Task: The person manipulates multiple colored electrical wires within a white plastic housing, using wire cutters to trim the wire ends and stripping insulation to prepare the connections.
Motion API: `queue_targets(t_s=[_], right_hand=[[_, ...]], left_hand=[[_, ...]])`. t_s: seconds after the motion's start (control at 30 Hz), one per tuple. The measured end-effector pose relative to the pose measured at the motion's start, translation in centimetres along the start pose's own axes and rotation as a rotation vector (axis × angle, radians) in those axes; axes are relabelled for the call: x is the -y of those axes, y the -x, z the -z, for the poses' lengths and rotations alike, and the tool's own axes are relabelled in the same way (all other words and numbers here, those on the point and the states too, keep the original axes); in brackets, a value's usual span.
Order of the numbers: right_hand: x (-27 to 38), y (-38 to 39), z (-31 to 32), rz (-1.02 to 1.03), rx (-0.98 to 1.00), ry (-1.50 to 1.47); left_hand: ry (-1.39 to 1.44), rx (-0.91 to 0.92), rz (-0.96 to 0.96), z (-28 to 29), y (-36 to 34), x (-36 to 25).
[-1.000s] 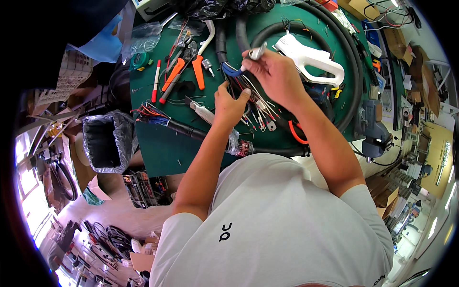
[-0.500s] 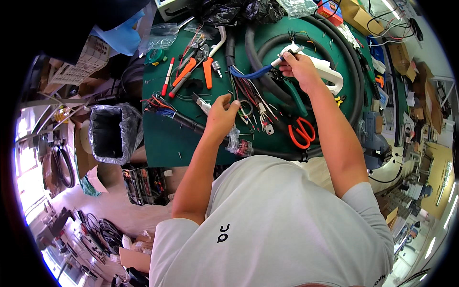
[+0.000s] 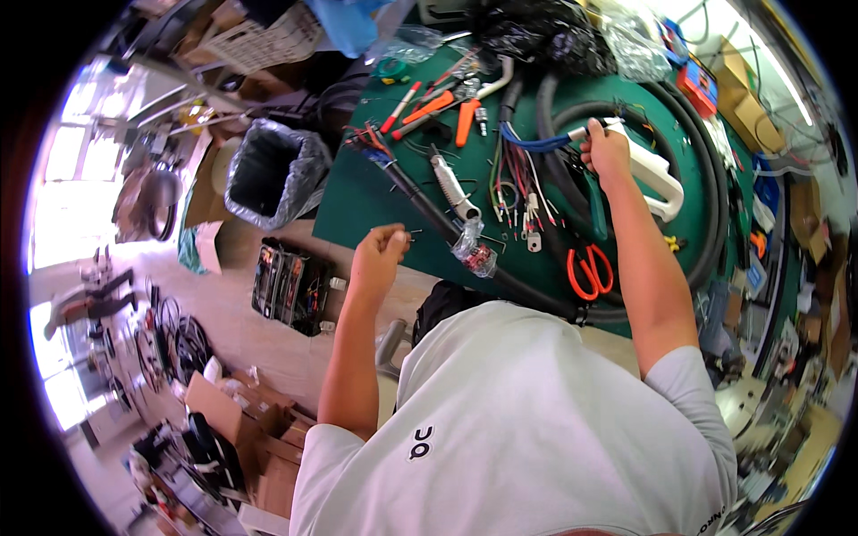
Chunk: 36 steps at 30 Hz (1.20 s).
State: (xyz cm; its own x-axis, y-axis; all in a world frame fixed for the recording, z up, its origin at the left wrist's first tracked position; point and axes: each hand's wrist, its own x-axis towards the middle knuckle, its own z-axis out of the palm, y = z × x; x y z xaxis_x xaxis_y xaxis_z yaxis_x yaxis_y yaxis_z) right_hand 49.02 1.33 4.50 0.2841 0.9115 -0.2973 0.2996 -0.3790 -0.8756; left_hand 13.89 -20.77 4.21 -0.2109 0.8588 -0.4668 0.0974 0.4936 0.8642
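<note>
My right hand (image 3: 608,152) grips the end of a blue-sleeved cable (image 3: 536,144) beside a white plastic gun-shaped handle (image 3: 660,183). My left hand (image 3: 380,259) is at the table's near left edge, thumb and fingers pinched. A thin metal piece (image 3: 415,233) shows by its fingertips; whether it is held I cannot tell. Between the hands, thin coloured wires (image 3: 514,174) with crimped ends fan out from a thick black cable. Left of them lie a utility knife (image 3: 454,186) and a black cable (image 3: 416,198) with a plastic-wrapped connector (image 3: 476,254).
Red-handled scissors (image 3: 590,272) lie near the front edge. An orange-handled crimping tool (image 3: 466,122) and a red-and-white marker (image 3: 400,107) are further back. Thick black hose (image 3: 715,196) coils at the right. A lined bin (image 3: 273,174) and a tool case (image 3: 290,286) stand left of the table.
My left hand has moved away from the loose wires to the table's near left edge. My right hand keeps its grip on the blue cable. The whole view has shifted and turned.
</note>
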Motion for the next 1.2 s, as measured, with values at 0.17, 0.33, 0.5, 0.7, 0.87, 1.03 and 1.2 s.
queue_targets(t_s=[0.17,0.33,0.5,0.7,0.87,1.03,1.2], right_hand=[[-1.4,4.6,0.0,0.376,-0.025,0.344],[-1.3,8.4,-0.9,0.623,0.017,0.468],[-1.8,10.0,-1.4,0.789,0.104,0.496],[-3.9,12.0,-2.1,0.946,0.321,0.585],[-5.3,14.2,-1.3,0.816,0.398,0.563],[-4.8,14.3,-0.2,0.827,0.256,0.55],[-1.9,15.4,-1.8,0.81,0.236,0.58]], left_hand=[[-0.373,0.187,0.14,2.3,7.7,8.7],[-0.415,0.287,0.294,-1.3,12.7,17.9],[-0.602,0.102,0.21,-4.5,13.8,24.9],[-0.47,0.216,0.427,-4.1,13.9,23.8],[-0.538,0.111,0.146,-4.2,13.6,25.2],[0.006,-0.093,0.015,-5.2,13.4,28.3],[-0.089,-0.118,0.106,-5.9,10.3,32.3]])
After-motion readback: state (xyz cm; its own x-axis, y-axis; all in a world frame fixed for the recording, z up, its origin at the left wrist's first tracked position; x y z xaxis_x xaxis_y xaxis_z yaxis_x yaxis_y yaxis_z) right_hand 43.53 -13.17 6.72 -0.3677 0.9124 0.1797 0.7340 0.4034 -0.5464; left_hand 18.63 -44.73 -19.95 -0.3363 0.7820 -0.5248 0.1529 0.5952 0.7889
